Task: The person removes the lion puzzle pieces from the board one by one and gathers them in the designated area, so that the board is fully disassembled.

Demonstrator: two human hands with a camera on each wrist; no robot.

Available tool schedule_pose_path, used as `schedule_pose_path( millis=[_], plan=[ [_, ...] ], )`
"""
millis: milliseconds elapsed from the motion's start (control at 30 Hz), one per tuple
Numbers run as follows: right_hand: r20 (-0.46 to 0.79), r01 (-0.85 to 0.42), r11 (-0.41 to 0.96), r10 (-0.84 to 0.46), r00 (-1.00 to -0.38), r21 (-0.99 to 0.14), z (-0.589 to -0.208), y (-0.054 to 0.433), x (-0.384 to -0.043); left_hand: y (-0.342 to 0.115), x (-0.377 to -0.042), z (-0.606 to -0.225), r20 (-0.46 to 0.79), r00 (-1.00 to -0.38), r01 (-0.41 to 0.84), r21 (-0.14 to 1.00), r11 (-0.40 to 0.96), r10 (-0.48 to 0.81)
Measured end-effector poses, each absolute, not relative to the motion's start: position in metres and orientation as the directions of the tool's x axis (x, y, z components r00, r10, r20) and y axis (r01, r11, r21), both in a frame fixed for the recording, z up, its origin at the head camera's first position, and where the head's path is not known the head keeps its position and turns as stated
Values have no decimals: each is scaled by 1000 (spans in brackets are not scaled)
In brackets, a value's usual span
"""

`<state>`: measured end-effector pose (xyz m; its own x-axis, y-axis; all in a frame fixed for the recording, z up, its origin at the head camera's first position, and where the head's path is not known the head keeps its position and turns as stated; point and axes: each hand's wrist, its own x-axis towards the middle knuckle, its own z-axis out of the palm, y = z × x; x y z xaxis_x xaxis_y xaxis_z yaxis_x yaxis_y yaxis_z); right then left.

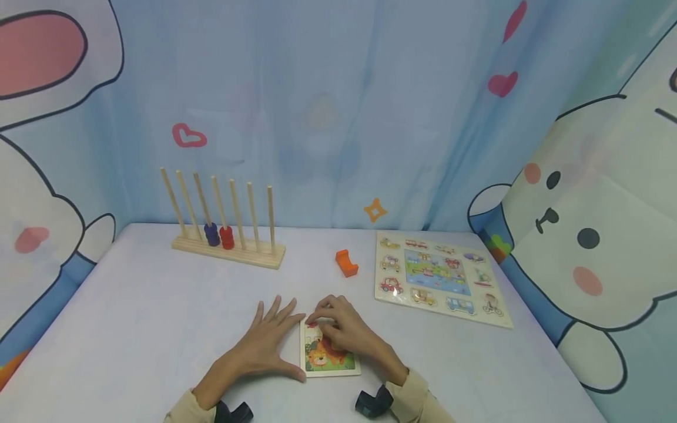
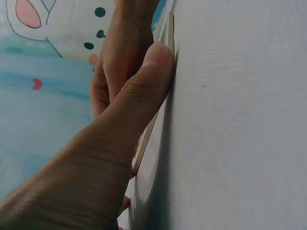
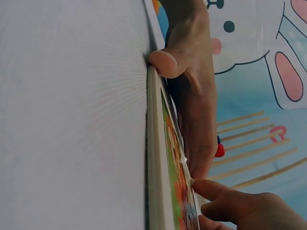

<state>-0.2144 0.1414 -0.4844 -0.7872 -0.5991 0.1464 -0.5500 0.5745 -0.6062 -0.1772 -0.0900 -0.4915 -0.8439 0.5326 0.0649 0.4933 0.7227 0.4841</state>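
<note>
A small wooden jigsaw board [image 1: 332, 372] with a lion picture lies flat on the table. My left hand [image 1: 270, 343] is spread at the board's left side, its thumb at the near corner and its index finger at the far corner. Curled over the board's far part, my right hand [image 1: 341, 326] has index finger and thumb tips around a small reddish puzzle piece [image 1: 313, 324]. In the right wrist view the right index finger [image 3: 211, 189] meets the board's picture side. The right hand covers much of the picture's upper right.
At the back left stands a wooden peg rack [image 1: 233, 252] with blue beads [image 1: 211, 235] and red beads [image 1: 227, 238]. An orange arched block [image 1: 346, 263] lies beyond the right hand. A larger vehicle puzzle board [image 1: 439, 299] lies at the right, before a printed curtain [image 1: 317, 117].
</note>
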Motion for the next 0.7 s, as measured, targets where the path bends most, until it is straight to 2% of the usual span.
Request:
schedule_pose_path(
  millis=[700],
  plan=[
    [180,-585,622,-590,-787,-520,-489,138,-218,-93,-180,-493,89,-845,495,501,710,527]
  ],
)
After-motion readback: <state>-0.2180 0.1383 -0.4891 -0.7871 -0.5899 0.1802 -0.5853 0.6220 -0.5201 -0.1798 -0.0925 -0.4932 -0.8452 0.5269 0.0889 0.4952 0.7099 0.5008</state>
